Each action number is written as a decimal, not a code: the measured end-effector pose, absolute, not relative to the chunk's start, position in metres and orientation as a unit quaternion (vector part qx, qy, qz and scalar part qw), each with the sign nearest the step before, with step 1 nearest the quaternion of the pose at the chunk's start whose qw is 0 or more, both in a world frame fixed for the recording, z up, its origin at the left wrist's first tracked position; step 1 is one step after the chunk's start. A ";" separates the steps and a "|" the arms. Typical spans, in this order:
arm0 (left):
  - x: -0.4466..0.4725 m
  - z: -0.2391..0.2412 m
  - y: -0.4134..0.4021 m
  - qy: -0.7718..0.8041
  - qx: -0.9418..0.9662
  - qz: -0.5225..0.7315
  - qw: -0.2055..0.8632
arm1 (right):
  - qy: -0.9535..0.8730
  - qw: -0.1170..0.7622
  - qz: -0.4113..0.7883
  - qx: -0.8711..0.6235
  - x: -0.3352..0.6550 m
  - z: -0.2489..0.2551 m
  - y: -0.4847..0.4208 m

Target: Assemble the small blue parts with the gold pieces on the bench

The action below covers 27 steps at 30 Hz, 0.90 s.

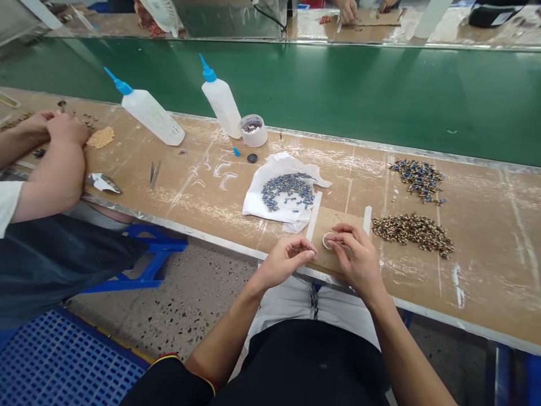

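My left hand [286,260] hovers at the bench's front edge with fingers curled and thumb pinched to fingertips; whatever it holds is too small to make out. My right hand [354,256] rests on a brown cardboard pad [327,221] and pinches a small pale ring [327,239]. A white paper sheet [258,198] just beyond my left hand carries a heap of small blue-grey parts [288,190]. To the right of my right hand lies a pile of brown-and-white parts [412,230], with a blue-and-brown pile [419,177] behind it.
Two white squeeze bottles with blue nozzles [153,115] [221,101] and a small white cup [253,130] stand further back. Tweezers [154,173] lie left of centre. A co-worker's arms [54,169] rest on the bench at left. A green conveyor belt [380,96] runs behind.
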<state>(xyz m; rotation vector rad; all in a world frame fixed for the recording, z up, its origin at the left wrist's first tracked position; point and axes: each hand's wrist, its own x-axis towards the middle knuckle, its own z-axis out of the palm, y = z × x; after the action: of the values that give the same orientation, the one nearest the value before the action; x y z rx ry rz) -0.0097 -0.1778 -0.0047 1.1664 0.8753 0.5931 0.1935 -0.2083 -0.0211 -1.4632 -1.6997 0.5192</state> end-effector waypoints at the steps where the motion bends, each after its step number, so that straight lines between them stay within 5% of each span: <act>1: -0.009 -0.006 -0.178 0.400 0.527 0.271 0.699 | -0.677 0.406 0.206 -0.579 0.195 -0.021 -0.209; 27: -0.007 -0.008 -0.184 0.439 0.667 0.265 0.541 | -0.672 0.412 0.178 -0.590 0.191 -0.024 -0.205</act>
<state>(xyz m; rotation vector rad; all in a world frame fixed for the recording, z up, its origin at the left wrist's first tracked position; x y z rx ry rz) -0.0071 -0.1835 -0.0080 1.5843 1.0436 0.6296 0.1913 -0.2053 -0.0238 -1.4833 -1.6896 0.4469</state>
